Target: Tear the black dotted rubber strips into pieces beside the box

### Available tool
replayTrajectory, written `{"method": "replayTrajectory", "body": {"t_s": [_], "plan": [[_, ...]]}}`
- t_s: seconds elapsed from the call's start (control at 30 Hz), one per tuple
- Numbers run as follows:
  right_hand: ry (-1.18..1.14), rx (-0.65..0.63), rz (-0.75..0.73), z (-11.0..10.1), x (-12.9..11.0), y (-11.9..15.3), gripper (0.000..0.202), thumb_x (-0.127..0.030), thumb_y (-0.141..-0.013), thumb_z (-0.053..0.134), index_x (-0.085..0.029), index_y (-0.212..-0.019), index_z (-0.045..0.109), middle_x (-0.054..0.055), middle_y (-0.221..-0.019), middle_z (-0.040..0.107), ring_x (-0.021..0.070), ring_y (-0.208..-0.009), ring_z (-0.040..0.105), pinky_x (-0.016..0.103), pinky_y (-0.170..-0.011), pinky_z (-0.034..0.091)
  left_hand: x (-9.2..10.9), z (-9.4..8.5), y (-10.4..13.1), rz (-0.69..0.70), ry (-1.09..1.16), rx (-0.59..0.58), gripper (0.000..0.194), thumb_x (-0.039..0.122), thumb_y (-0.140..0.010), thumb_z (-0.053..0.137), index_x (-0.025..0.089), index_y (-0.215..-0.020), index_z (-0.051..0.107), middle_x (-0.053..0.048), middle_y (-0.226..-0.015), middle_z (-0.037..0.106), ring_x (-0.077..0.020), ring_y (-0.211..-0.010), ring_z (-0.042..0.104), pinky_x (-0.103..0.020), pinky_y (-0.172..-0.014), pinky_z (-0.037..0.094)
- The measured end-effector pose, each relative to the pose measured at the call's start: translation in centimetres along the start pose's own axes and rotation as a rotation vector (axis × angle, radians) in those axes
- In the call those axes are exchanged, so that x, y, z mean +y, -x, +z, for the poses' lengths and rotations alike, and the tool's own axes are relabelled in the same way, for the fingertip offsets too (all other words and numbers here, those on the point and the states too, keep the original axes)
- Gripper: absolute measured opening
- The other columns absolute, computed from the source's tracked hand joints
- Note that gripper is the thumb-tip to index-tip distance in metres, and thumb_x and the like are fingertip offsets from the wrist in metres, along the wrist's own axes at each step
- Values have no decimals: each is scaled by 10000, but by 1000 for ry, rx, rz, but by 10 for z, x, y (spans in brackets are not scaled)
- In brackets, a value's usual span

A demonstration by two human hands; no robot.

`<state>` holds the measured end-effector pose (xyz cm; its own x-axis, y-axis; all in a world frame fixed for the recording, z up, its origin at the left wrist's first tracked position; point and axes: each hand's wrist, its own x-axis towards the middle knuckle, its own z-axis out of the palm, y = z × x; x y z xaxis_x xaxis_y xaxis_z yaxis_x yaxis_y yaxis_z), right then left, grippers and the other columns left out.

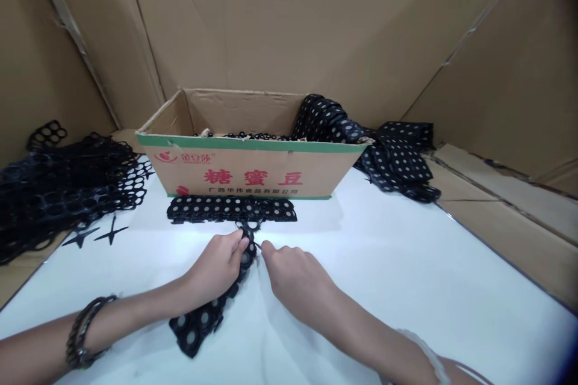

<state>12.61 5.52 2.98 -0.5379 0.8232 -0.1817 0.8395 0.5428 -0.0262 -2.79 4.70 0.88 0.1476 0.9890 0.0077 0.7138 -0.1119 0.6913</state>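
Nearest, below the left fingers, the lower end of a black dotted strip (205, 317) lies free on the white table (406, 277). The left hand (221, 264) has thumb and fingers pinched on its upper part, apparently to steady it. Just right of that grip, the right hand (289, 271) has fingers curled closed around a thin dark piece (258, 246); whether tool or offcut, cannot tell. Left of the left fingers lie two cross-shaped scraps (80, 237). Just beyond both hands' fingertips, more dotted strips (212, 209) lie crosswise before the box (253, 171), probably for easy reach. Farther left, a heap of black netting (67, 186) reaches past the table's left edge. Dotted sheets (325, 117) drape over the box's right end. Open room is widest right of the right fingers, out to the slanting table edge; ahead, the box and cardboard walls (338, 24) limit movement.
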Motion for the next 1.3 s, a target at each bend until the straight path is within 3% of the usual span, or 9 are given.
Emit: {"method": "replayTrajectory", "body": {"t_s": [0.23, 0.53, 0.73, 0.97, 1.13, 1.3], "plan": [[54, 36, -104, 3, -9, -10, 266, -5, -652, 375, -170, -835, 477, 25, -629, 573, 159, -560, 551, 241, -435, 258, -2, -5, 3, 51, -130, -57, 254, 263, -852, 247, 190, -627, 338, 10, -541, 453, -127, -483, 394, -243, -490, 250], [51, 18, 8, 8, -32, -15, 238, 21, -741, 369, -136, -869, 494, 57, -664, 579, 140, -612, 585, 206, -478, 375, 2, -1, 7, 0, -167, -49, 243, 250, -851, 233, 197, -636, 334, -4, -556, 476, -142, -488, 421, -251, -496, 261], [28, 32, 2, 7, -24, -15, 238, 19, -722, 366, -142, -844, 491, 54, -657, 585, 148, -600, 579, 209, -462, 357, 3, -3, 7, 11, -64, -73, 259, 282, -851, 234, 192, -641, 357, -2, -580, 490, -142, -520, 427, -251, -516, 284], [25, 60, 112, 3, -3, -11, 300, 19, -675, 337, -161, -875, 470, 44, -630, 579, 166, -568, 562, 220, -440, 280, -2, -10, -4, -73, 174, -107, 312, 420, -804, 335, 172, -628, 403, 22, -602, 464, -129, -580, 422, -230, -542, 334], [-75, 24, 139, -8, 14, -14, 195, -96, -790, 303, -182, -840, 471, 40, -653, 575, 163, -600, 547, 220, -459, 245, 0, -18, -6, -203, 443, -261, 288, 436, -736, 460, 152, -690, 458, 35, -604, 461, -97, -539, 422, -192, -480, 332], [-248, 42, 57, -14, 19, -6, 314, -277, -885, 189, -195, -731, 450, 1, -589, 518, 116, -503, 454, 215, -448, 225, 2, -18, -5, -239, 524, -261, 253, 395, -739, 470, 142, -734, 481, 37, -604, 431, -77, -504, 398, -180, -444, 327]]}}
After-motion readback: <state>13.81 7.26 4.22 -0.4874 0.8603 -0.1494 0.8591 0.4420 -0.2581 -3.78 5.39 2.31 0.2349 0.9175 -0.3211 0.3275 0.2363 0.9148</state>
